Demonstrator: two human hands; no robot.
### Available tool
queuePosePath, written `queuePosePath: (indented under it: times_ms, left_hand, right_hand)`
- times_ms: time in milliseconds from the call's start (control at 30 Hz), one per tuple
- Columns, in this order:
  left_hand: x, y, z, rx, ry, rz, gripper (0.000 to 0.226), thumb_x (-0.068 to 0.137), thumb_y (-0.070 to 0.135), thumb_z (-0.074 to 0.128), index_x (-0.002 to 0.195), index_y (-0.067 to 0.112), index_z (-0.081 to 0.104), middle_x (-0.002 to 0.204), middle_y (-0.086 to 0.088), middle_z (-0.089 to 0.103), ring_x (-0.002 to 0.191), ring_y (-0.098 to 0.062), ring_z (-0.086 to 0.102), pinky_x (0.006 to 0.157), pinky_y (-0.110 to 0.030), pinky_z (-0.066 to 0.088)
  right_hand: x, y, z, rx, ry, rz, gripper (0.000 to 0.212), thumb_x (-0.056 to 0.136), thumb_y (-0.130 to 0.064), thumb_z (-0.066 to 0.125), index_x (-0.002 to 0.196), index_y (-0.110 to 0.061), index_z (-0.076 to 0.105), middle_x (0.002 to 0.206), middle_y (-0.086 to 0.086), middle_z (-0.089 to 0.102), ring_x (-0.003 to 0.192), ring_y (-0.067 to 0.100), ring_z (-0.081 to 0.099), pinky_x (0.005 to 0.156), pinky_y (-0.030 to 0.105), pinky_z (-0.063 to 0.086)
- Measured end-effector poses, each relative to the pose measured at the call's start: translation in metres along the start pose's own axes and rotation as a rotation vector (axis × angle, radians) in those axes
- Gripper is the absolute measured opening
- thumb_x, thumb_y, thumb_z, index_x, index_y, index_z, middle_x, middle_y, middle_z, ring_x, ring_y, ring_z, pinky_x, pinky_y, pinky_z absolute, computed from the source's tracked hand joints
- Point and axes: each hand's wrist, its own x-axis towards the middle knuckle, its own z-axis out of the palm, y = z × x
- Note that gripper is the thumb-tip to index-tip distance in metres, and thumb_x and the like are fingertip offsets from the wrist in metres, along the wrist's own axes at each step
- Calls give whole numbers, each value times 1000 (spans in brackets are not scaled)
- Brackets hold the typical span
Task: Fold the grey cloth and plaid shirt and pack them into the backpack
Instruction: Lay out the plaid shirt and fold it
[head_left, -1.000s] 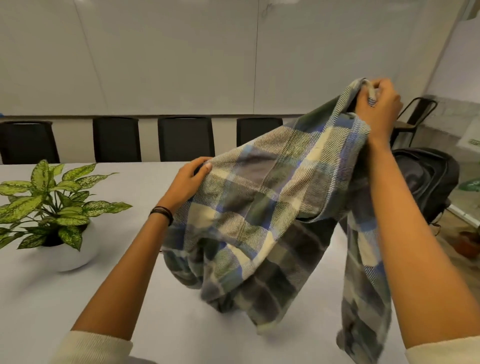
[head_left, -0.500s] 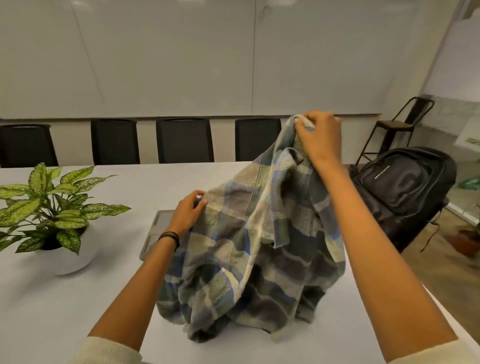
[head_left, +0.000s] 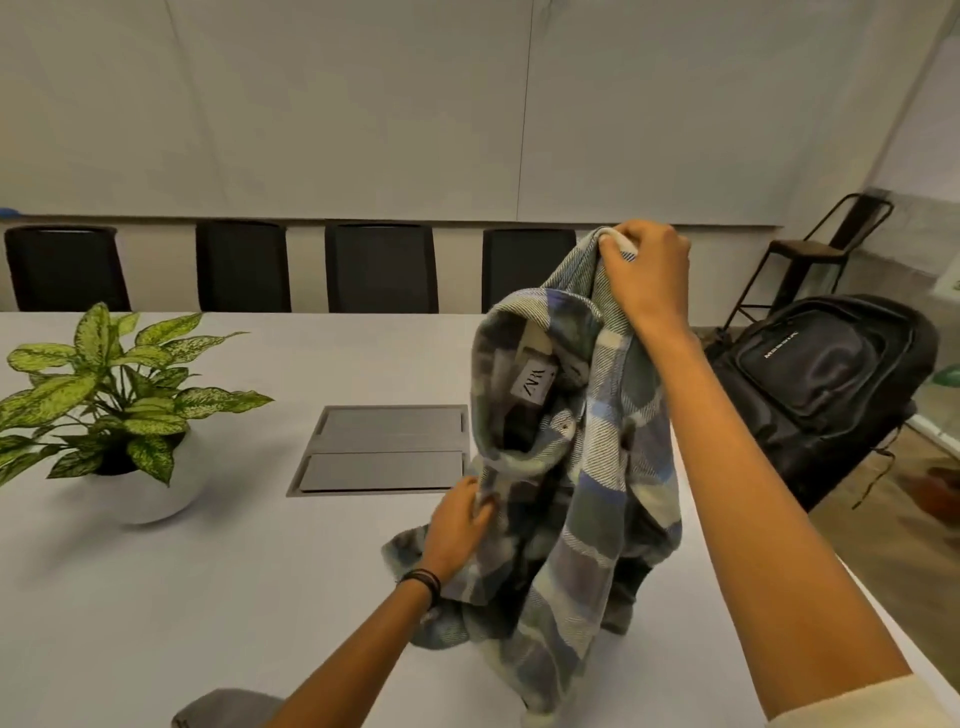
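Note:
The plaid shirt, blue, green and cream, hangs bunched over the white table with its collar and label facing me and its lower part resting on the tabletop. My right hand grips a top edge of the shirt and holds it up. My left hand grips the fabric lower down at the shirt's left side. A corner of the grey cloth shows at the bottom edge. The black backpack stands to the right, beyond the table's edge.
A potted plant in a white pot sits at the left of the white table. A grey cable hatch lies in the table's middle. Black chairs line the far side, and a metal stool stands by the wall.
My right hand has come down and inward with the shirt. My left hand has dropped lower on the fabric, and the shirt now hangs narrower with its collar showing.

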Motion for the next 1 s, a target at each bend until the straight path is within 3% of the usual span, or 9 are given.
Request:
queuePosePath:
  times_ms: [67, 233, 433, 567, 667, 800, 867, 933, 1000]
  left_hand:
    - [13, -2, -18, -108, 88, -43, 9, 94, 9, 49, 94, 9, 58, 92, -9, 60, 84, -23, 56, 74, -34, 47]
    - [54, 3, -91, -119, 316, -1, 18, 92, -2, 42, 82, 3, 56, 81, -11, 56, 76, -20, 50, 66, -31, 41]
    - [95, 41, -151, -88, 358, 86, 13, 93, 2, 44, 94, 6, 56, 96, -11, 58, 92, -24, 55, 83, -34, 47]
    - [101, 62, -166, -6, 311, 109, 20, 97, 6, 37, 104, 5, 55, 102, -8, 56, 96, -20, 52, 84, -30, 44]
    - [93, 76, -161, -44, 249, 80, 20, 101, 13, 29, 107, 8, 48, 109, -8, 50, 101, -19, 48, 88, -29, 41]
    - [83, 91, -162, -72, 93, 47, 21, 101, 18, 28, 109, 14, 47, 112, -5, 51, 104, -19, 49, 96, -34, 41]
    - [79, 99, -164, -110, -54, 8, 22, 101, 21, 32, 113, 19, 51, 113, -2, 56, 103, -18, 54, 98, -31, 44]
    - [75, 107, -168, -151, -158, -35, 23, 99, 23, 37, 114, 19, 54, 104, 3, 58, 89, -9, 56, 83, -16, 50]
    - [79, 104, -171, -161, -208, -41, 13, 95, 19, 46, 103, 17, 55, 94, 6, 55, 81, -2, 51, 69, -6, 46]
  right_hand:
    - [4, 9, -13, 35, -67, -10, 22, 89, -22, 57, 99, -6, 70, 94, 9, 69, 82, 15, 59, 69, 18, 38]
    - [4, 47, -49, 103, -258, 58, 13, 90, -23, 57, 94, -12, 64, 88, 1, 61, 82, 11, 54, 65, 19, 38]
    - [-11, 85, -58, 30, -420, 150, 16, 88, -18, 61, 100, -8, 62, 99, 8, 60, 95, 20, 54, 85, 36, 43]
    - [-25, 93, -62, -72, -576, 112, 18, 91, -17, 56, 96, -3, 66, 89, 12, 64, 83, 29, 57, 73, 39, 43]
    - [-29, 98, -59, -132, -610, 131, 22, 98, -19, 43, 89, -11, 62, 86, 8, 60, 80, 23, 53, 66, 31, 37]
    - [-37, 109, -51, 9, -497, 309, 31, 101, -24, 30, 102, -9, 57, 106, 5, 55, 99, 21, 49, 85, 33, 36]
    - [-38, 109, -53, 156, -447, 389, 30, 100, -21, 32, 94, -11, 60, 98, 3, 58, 91, 17, 52, 83, 32, 38]
    - [-39, 104, -59, 374, -468, 461, 30, 99, -15, 35, 80, -15, 58, 80, -2, 62, 74, 10, 54, 71, 25, 43]
    - [-39, 101, -65, 588, -481, 550, 27, 97, -13, 38, 79, -15, 58, 65, -6, 65, 60, 4, 58, 59, 18, 48]
